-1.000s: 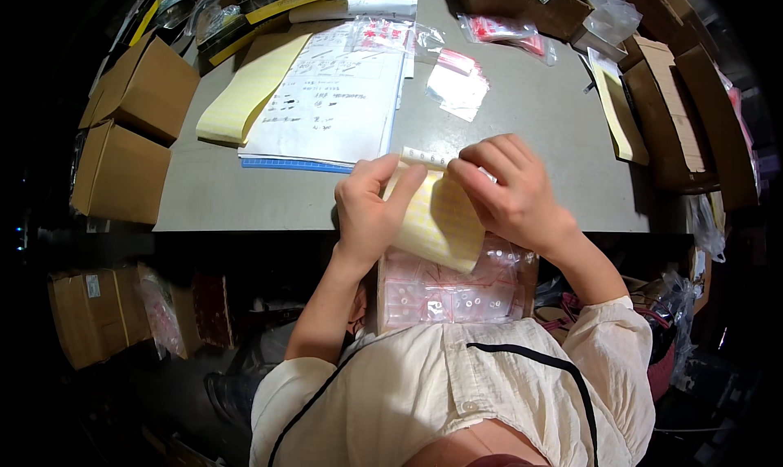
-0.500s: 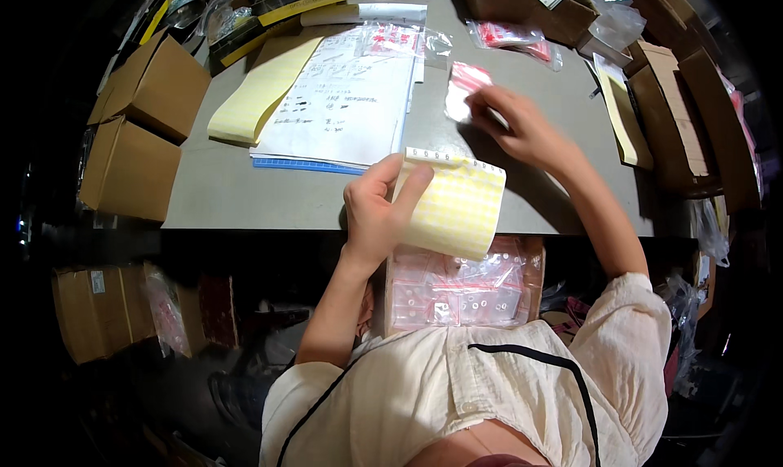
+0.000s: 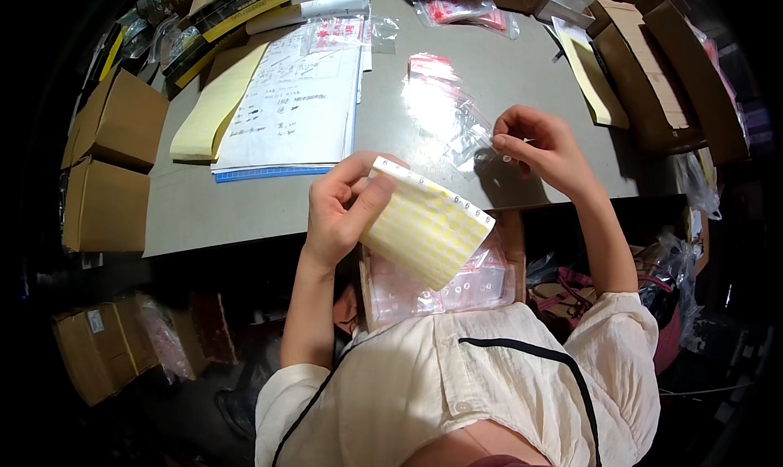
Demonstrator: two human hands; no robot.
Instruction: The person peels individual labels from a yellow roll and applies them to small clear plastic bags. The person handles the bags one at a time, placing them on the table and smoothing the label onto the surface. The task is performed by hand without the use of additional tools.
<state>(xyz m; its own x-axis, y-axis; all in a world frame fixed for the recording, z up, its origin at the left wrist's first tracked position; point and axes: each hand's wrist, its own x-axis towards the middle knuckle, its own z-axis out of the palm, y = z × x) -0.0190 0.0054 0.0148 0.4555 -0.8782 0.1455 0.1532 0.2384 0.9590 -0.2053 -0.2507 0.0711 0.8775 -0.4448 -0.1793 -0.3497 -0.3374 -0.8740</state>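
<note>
My left hand is closed on a sheet of round yellow stickers, thumb on top, the sheet curling down over my lap. Along its upper edge runs a white strip with printed round labels. Over the table's near edge, my right hand pinches what looks like the edge of a clear zip bag. A small round white label shows by the fingertips; whether it is on the bag or a finger is unclear. Beyond lies a glossy pile of zip bags with red tops.
A box of labelled clear bags sits at my lap below the table. Papers on a blue board and a yellow sticker roll lie left. Cardboard boxes flank the table. More red-printed bags lie at the back.
My right hand has moved from the bag pile toward me and to the right, and clear plastic now stretches between pile and hand. The sticker sheet has tilted. The whole view has shifted slightly.
</note>
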